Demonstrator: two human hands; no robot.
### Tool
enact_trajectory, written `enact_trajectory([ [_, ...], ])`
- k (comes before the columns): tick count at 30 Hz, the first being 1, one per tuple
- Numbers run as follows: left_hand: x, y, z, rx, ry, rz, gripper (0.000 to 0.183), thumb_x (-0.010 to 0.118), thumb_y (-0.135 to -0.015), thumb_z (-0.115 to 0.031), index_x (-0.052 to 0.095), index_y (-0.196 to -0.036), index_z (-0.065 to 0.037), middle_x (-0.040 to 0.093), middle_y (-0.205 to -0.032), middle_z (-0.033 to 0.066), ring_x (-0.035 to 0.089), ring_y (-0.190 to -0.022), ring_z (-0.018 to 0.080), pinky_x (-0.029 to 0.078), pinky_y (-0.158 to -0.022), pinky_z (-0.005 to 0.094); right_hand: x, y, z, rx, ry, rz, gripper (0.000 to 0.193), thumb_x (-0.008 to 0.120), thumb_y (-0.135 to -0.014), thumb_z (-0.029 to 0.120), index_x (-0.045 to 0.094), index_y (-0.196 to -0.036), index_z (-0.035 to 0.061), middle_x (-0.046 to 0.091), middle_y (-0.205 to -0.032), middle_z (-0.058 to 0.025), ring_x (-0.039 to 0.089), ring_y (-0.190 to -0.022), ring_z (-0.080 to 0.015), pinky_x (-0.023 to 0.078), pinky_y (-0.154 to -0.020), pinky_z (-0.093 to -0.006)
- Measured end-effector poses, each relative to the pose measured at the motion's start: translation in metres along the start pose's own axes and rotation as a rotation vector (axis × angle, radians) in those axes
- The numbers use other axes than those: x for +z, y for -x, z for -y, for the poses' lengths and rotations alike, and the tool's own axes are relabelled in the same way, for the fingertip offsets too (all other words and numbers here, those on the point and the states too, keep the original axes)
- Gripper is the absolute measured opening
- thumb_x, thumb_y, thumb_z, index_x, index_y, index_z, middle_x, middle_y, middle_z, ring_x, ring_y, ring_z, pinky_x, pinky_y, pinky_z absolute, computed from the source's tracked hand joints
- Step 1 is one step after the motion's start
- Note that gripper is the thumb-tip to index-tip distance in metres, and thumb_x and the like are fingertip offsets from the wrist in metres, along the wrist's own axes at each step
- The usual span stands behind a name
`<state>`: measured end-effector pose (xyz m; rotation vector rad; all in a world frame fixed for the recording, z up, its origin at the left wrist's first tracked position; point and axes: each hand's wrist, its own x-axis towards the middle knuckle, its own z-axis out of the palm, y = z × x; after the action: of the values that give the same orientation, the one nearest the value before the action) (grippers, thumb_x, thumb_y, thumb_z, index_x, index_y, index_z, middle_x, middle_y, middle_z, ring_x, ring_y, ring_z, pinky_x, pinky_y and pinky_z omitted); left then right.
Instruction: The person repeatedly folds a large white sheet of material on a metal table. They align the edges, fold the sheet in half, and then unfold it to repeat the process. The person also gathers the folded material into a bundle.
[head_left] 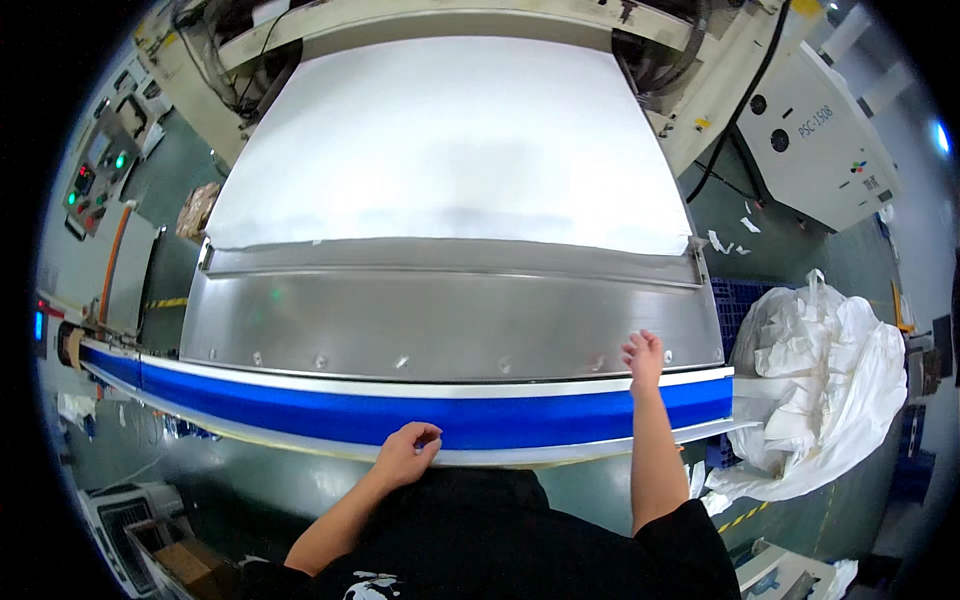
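Note:
My left hand (408,452) hovers at the near edge of a long blue conveyor belt (330,408), with its fingers loosely curled and a gap beside the thumb. It holds nothing that I can see. Farther right, my right hand (645,360) is raised over the near edge of a metal plate (440,315), fingers bent and apart, with nothing between them. Beyond the plate, a wide white sheet (450,140) covers the machine bed, its near edge lying along a metal strip.
A large translucent bag of white scraps (825,385) stands right of the belt. A white machine cabinet (825,135) is at the far right, and a control panel (97,180) at the left. The machine's cream frame (450,20) spans the back.

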<state>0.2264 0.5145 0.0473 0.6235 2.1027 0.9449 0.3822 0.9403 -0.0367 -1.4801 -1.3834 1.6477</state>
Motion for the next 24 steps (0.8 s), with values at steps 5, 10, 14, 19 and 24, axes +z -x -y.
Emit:
enact_trajectory([
  [5,-0.002,-0.045,-0.014,0.109,-0.118,0.001,0.026,0.062,-0.082,-0.02,0.061,-0.102,-0.004,0.063,-0.096,0.0137,0.062,-0.089,0.0271,0.049,-0.078,0.0352,-0.034,-0.072,0.038,0.05,-0.083,-0.042,0.035,0.057,-0.084,0.019,0.046,-0.115,0.007,0.058,-0.105,-0.008,0.059,-0.086,-0.0195,0.046,-0.066,-0.0301],
  [10,-0.002,-0.119,-0.054,0.231,-0.393,0.046,0.031,0.059,-0.081,-0.019,0.057,-0.109,-0.007,0.058,-0.107,0.0154,0.055,-0.1,0.0334,0.045,-0.086,0.0404,-0.04,-0.144,0.058,0.058,-0.137,-0.06,0.031,0.053,-0.086,0.021,0.047,-0.112,0.0066,0.058,-0.105,-0.0068,0.059,-0.085,-0.018,0.046,-0.065,-0.0297],
  [14,0.016,-0.196,-0.09,0.314,-0.619,0.021,0.045,0.059,-0.08,-0.018,0.046,-0.123,-0.01,0.049,-0.123,0.0158,0.049,-0.11,0.0341,0.04,-0.093,0.0447,-0.041,-0.199,0.074,0.045,-0.159,-0.131,0.024,0.051,-0.088,0.02,0.048,-0.109,0.0093,0.058,-0.105,-0.003,0.061,-0.084,-0.0154,0.044,-0.062,-0.0279],
  [19,0.041,-0.275,-0.094,0.501,-0.844,-0.094,0.063,0.058,-0.08,-0.021,0.032,-0.136,-0.008,0.035,-0.136,0.0162,0.036,-0.125,0.0341,0.027,-0.105,0.0492,-0.036,-0.249,0.092,0.043,-0.083,-0.143,0.02,0.052,-0.087,0.018,0.049,-0.105,0.0108,0.058,-0.102,-0.0012,0.062,-0.077,-0.0139,0.041,-0.053,-0.0263],
  [24,0.057,-0.294,-0.085,0.392,-0.843,-0.018,0.065,0.056,-0.079,-0.024,0.032,-0.136,-0.006,0.035,-0.137,0.015,0.034,-0.128,0.0308,0.022,-0.109,0.0459,-0.033,-0.275,0.096,0.054,-0.063,-0.053,0.017,0.049,-0.087,0.018,0.05,-0.1,0.0076,0.057,-0.079,-0.0017,0.062,-0.062,-0.0126,0.032,-0.042,-0.0222],
])
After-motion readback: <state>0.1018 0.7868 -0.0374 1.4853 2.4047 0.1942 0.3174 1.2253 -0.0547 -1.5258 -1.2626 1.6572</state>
